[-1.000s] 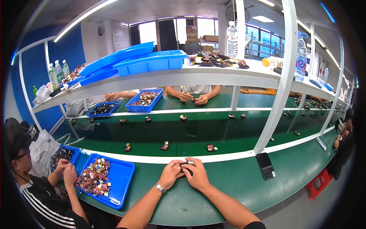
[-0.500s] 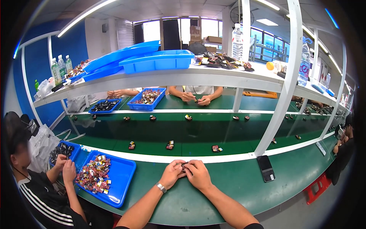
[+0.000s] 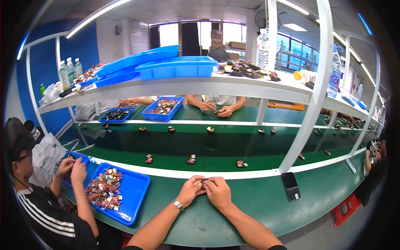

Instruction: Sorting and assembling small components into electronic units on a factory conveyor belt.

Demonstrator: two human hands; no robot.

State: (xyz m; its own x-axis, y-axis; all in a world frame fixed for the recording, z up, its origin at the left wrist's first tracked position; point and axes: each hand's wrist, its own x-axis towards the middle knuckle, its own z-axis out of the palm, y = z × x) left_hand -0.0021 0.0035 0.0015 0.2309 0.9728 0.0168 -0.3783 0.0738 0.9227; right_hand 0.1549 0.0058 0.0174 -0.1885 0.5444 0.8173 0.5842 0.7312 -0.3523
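Observation:
My left hand [image 3: 191, 190] and my right hand [image 3: 218, 192] meet over the green bench [image 3: 250, 200], fingertips pressed together around a small dark part [image 3: 204, 182] that is mostly hidden between them. A metal watch [image 3: 178, 204] sits on my left wrist. To my left stands a blue tray [image 3: 132, 196] holding a heap of small colourful parts [image 3: 103, 189].
Several small parts, such as one [image 3: 191, 159], lie spaced along the green conveyor belt [image 3: 216, 146]. A black phone [image 3: 290, 185] lies to my right. A person in a black striped top [image 3: 54, 216] works at my left; another person's hands [image 3: 216, 109] work across the belt. Blue trays sit on the shelf [image 3: 175, 68].
My hands stay together at the same spot, fingers shifting slightly around the small part. The view has tilted a little; parts on the belt have drifted slightly.

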